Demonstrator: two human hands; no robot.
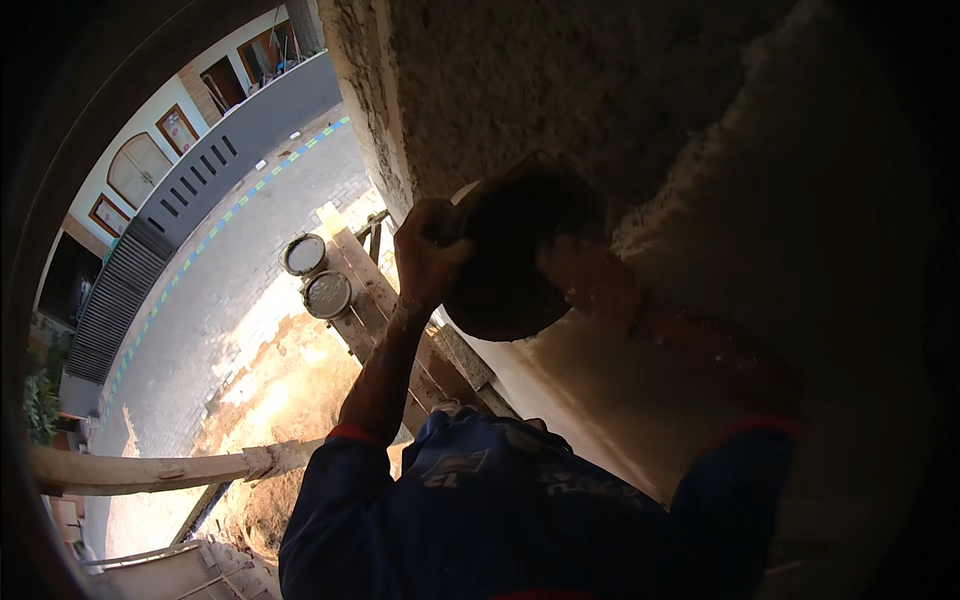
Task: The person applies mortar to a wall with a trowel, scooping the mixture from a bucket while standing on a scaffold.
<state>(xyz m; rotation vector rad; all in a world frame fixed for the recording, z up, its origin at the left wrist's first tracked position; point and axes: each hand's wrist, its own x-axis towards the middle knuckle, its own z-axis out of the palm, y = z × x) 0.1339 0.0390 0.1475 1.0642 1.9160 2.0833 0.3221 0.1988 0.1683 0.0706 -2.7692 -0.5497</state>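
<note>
A dark round bucket [512, 326] is held up against the wall in deep shade, its round mouth facing me. My left hand [428, 250] grips the left side of its rim, fingers curled around the edge. From the right, my right hand [592, 275] reaches over the bucket's mouth. Its fingers are lost in shadow, so whether they hold anything does not show. What lies inside the bucket is too dark to make out.
Rough wall [540, 80] rises ahead, with smoother plaster [790, 230] to the right. Wooden scaffold planks [385, 305] run along at left, carrying two round buckets, one with pale liquid [303, 254], one with grey mix [327, 294]. A wooden pole [150, 472] crosses lower left, above the ground.
</note>
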